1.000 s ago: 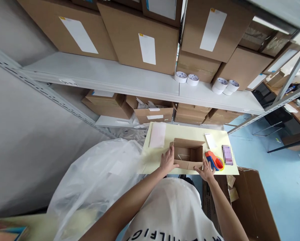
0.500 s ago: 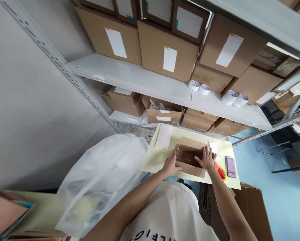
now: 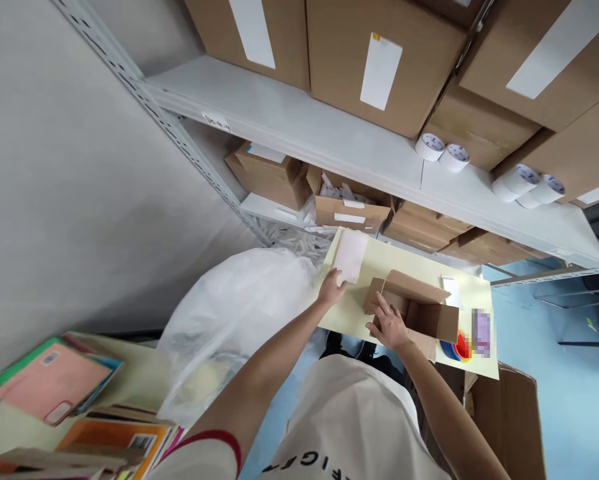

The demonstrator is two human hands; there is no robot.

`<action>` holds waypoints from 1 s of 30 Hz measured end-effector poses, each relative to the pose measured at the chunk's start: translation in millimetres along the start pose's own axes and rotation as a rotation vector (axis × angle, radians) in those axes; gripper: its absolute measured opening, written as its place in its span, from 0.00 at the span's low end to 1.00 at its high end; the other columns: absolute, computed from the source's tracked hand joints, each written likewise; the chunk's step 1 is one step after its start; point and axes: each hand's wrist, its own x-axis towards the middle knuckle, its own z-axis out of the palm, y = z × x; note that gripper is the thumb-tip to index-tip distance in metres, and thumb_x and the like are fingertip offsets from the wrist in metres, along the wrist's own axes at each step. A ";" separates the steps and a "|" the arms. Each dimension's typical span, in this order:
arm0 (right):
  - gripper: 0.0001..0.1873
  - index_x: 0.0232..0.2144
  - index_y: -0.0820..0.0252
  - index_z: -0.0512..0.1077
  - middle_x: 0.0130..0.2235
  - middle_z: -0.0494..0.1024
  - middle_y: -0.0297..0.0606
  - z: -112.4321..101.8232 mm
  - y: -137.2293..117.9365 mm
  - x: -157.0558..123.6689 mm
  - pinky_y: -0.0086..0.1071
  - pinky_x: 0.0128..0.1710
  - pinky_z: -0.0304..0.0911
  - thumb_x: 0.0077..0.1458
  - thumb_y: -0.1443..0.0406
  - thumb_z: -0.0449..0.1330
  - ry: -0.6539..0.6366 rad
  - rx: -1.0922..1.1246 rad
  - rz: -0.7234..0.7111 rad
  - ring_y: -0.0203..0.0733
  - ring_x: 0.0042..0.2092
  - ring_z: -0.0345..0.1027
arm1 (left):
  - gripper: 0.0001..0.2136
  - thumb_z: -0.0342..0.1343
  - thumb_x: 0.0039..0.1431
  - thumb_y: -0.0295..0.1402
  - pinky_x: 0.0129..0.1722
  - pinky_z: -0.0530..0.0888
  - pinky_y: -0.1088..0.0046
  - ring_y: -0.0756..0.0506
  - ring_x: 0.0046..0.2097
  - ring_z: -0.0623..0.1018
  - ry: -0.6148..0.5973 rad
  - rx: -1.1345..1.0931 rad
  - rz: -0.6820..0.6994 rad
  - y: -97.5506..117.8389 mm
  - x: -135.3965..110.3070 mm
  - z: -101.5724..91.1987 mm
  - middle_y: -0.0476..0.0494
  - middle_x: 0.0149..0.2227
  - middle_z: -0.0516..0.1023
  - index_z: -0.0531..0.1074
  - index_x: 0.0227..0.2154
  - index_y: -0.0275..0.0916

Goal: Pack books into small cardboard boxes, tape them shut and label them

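An open cardboard box (image 3: pixel 437 322) stands on the pale yellow tabletop (image 3: pixel 399 257), its flaps folded outward. My right hand (image 3: pixel 389 325) rests over the box's near left edge with fingers spread, index finger reaching toward the left flap. Beyond the box's left side, my left hand (image 3: pixel 332 290) is curled at the near edge of a flat pale pink sheet or packet (image 3: pixel 352 255), thumb and fingers closing on its corner. That piece still lies on the table. Right of the box are a blue and red tape roll (image 3: pixel 459 347) and a small white item (image 3: pixel 450 291).
A pixelated purple object (image 3: pixel 481 332) lies at the table's right end. Shelving (image 3: pixel 299 130) with cartons and white tape rolls (image 3: pixel 454 158) rises behind. A plastic bag (image 3: pixel 229 300) bulges at left, near notebooks (image 3: pixel 54 380). A large carton (image 3: pixel 517 413) stands lower right.
My left hand has left the box and moved to the pale pink piece. My right hand has shifted from the box's right side to its left. The view has tilted downward.
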 end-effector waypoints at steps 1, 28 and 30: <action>0.26 0.59 0.60 0.64 0.70 0.49 0.51 0.5 1.4 0.0 0.52 0.62 0.53 0.61 0.58 0.54 0.002 -0.004 -0.006 0.53 0.68 0.50 | 0.25 0.54 0.57 0.31 0.66 0.58 0.61 0.39 0.67 0.60 0.031 0.015 -0.042 2.7 15.0 0.3 0.34 0.64 0.62 0.64 0.59 0.36; 0.31 0.62 0.59 0.61 0.68 0.54 0.51 -8.9 7.5 -11.3 0.56 0.64 0.44 0.60 0.54 0.54 0.224 0.065 -0.004 0.56 0.68 0.47 | 0.23 0.64 0.40 0.36 0.40 0.77 0.66 0.41 0.41 0.80 -0.137 -0.351 0.053 100.5 27.1 -116.3 0.44 0.41 0.81 0.72 0.42 0.37; 0.29 0.61 0.60 0.61 0.68 0.54 0.54 -9.3 21.3 -33.3 0.60 0.63 0.40 0.62 0.53 0.50 0.441 0.045 0.218 0.59 0.69 0.43 | 0.21 0.63 0.42 0.39 0.42 0.76 0.66 0.41 0.42 0.79 -0.162 -0.252 0.176 122.8 17.2 -127.6 0.44 0.41 0.80 0.73 0.41 0.37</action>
